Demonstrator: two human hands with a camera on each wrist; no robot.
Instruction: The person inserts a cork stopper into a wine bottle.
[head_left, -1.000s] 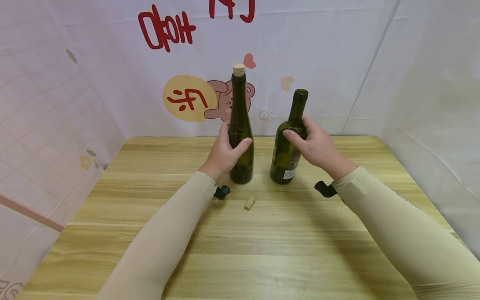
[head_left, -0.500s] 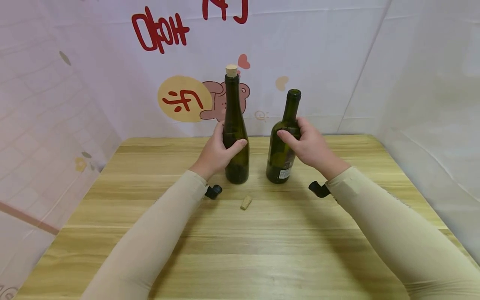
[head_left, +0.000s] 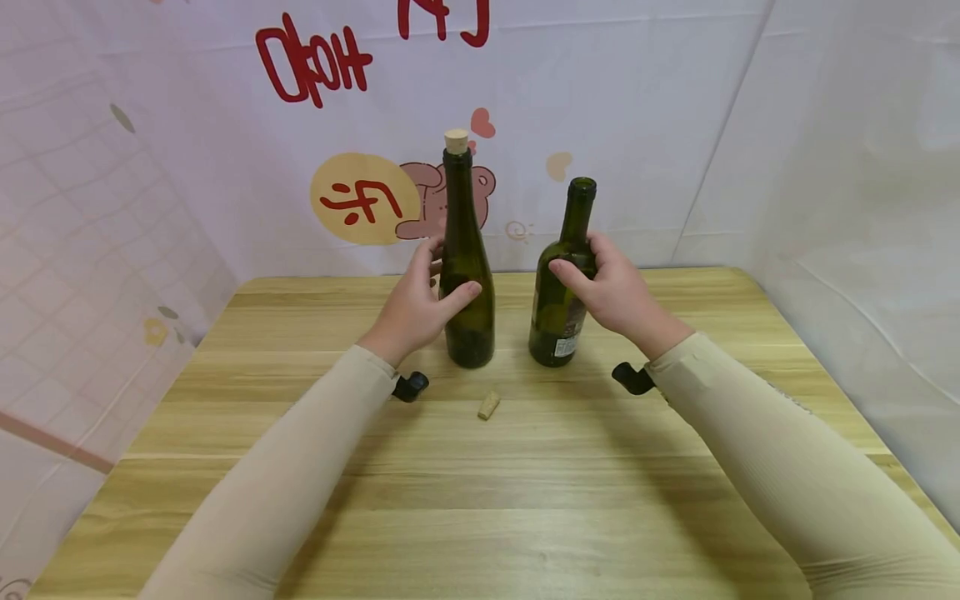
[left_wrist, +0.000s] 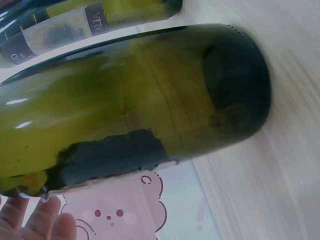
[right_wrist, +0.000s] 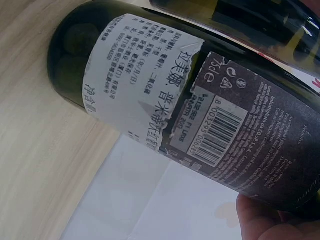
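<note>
A tall green wine bottle point(head_left: 469, 325) stands upright on the table, a cork point(head_left: 456, 141) seated in its mouth and protruding above the rim. My left hand point(head_left: 411, 307) is loosely spread beside it, thumb overlapping its front; a gap shows between palm and glass. In the left wrist view, relaxed fingertips point(left_wrist: 42, 220) lie at the bottle's edge. To the right, a shorter green wine bottle point(head_left: 553, 312) stands upright with an uncovered mouth. My right hand point(head_left: 618, 292) grips its shoulder, thumb in front, fingers behind. The right wrist view shows its torn back labels point(right_wrist: 140, 80).
A loose cork point(head_left: 489, 406) lies on the wooden table point(head_left: 525, 517), in front of the two bottles. Behind the table's far edge hangs a white printed cloth point(head_left: 630, 100) with a bear and red characters.
My left hand has loosened and drawn slightly left from the tall bottle, opening a gap. My right hand keeps its grip. The whole head view has shifted a little.
</note>
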